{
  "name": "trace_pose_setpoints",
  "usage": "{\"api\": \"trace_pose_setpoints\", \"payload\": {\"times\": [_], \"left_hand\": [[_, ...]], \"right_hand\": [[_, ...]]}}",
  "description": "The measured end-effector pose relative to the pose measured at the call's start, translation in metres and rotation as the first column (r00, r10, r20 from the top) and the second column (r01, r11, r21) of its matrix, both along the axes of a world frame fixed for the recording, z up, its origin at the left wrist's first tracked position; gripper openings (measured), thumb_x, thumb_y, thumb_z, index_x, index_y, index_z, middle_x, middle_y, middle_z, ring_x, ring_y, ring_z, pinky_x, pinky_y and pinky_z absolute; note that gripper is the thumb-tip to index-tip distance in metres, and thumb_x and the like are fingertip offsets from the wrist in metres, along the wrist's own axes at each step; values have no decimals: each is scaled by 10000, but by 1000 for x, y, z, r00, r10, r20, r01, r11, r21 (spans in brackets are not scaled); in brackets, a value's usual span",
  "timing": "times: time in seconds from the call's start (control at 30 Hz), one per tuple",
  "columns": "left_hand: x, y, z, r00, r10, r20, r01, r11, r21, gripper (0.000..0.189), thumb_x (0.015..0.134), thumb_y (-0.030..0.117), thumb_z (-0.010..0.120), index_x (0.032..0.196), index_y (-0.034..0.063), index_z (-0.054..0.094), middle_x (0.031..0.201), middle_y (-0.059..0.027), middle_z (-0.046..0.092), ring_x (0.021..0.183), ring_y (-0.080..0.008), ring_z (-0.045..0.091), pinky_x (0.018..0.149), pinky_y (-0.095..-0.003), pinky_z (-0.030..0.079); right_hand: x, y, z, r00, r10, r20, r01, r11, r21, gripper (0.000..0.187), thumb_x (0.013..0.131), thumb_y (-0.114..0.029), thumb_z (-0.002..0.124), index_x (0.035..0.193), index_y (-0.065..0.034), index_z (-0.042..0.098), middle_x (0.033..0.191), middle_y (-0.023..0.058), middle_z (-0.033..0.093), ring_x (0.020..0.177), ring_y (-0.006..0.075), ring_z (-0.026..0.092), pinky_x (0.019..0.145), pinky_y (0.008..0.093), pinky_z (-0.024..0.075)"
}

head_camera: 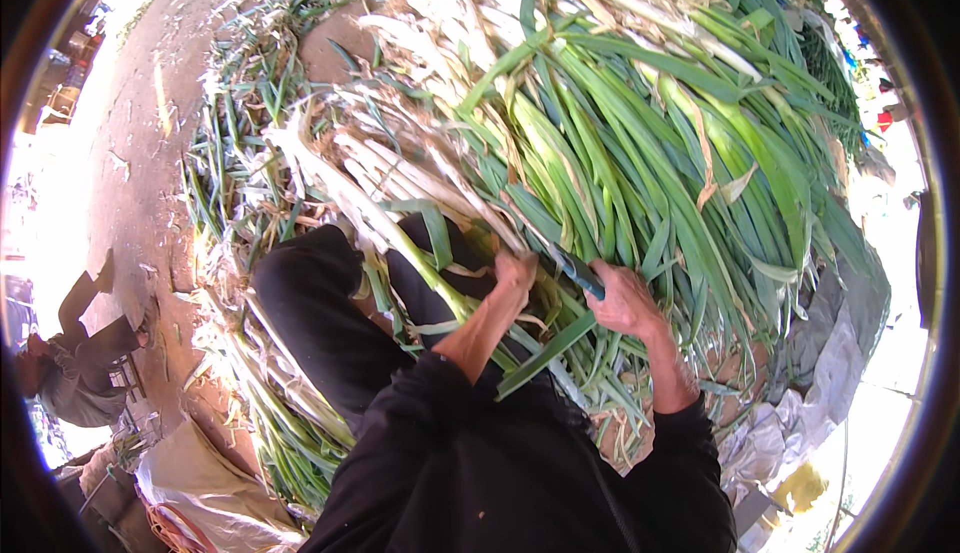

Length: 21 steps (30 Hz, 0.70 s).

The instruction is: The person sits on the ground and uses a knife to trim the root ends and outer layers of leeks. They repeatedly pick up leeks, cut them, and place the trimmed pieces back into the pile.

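My left hand [516, 277] is closed around a long pale scallion stalk [480, 206], which slants up and away from my lap. My right hand [624, 299] grips the dark teal handle of a knife [576, 271]; its narrow blade points up and left, close beside the stalk, though I cannot tell whether they touch. Just beyond both hands spreads a large heap of scallions [622, 148], white root ends far side, green leaves towards me. Another thick scallion [375, 215] lies across my legs, with several white stalks [397, 170] behind it.
Leaf trimmings [255, 133] litter the ground left of the heap. More scallions [277, 410] lie by my left leg, near a pale sack [202, 470]. Crumpled plastic sheeting [795, 410] is at the right. A person [75, 373] sits at the far left.
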<state>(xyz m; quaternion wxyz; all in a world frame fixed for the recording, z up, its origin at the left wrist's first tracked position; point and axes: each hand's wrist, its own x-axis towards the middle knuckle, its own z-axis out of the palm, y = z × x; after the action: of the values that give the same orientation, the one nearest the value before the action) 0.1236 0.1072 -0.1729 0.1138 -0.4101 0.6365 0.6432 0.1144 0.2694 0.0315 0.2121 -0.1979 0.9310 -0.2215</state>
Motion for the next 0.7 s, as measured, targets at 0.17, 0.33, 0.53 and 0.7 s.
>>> {"api": "trace_pose_setpoints", "payload": {"times": [0.17,0.33,0.53,0.7], "left_hand": [[33,-8,61,950,128,-284,-89,986,144,297,907,147,693,1144,-17,620,954,-109,682,862,-174,634,734,-325,507],[1,-47,191,768,56,-638,108,970,216,450,1023,276,677,1300,6,446,1032,-165,713,795,-193,709,673,-340,601],[-84,-37,218,857,-47,-513,308,846,436,328,978,81,691,1255,-15,543,899,-45,627,722,-135,610,635,-320,559],[-76,-48,186,778,56,-625,495,558,666,640,870,-177,606,1457,36,466,1274,-90,659,1126,-208,681,927,-360,597]], "right_hand": [[2,5,22,998,-52,45,56,994,-94,247,843,-117,672,1064,-16,627,859,257,679,834,486,655,753,541,510],[12,31,87,974,-226,-35,218,963,-158,280,853,-81,681,1117,-37,597,805,223,655,770,468,651,723,532,507],[-1,38,101,904,-192,-382,188,981,-48,393,785,-64,714,1158,-32,593,1026,237,673,930,467,653,806,534,519],[6,43,79,936,-120,-331,176,973,146,306,791,-77,692,1074,-22,588,974,257,659,881,496,636,756,544,498]]}}
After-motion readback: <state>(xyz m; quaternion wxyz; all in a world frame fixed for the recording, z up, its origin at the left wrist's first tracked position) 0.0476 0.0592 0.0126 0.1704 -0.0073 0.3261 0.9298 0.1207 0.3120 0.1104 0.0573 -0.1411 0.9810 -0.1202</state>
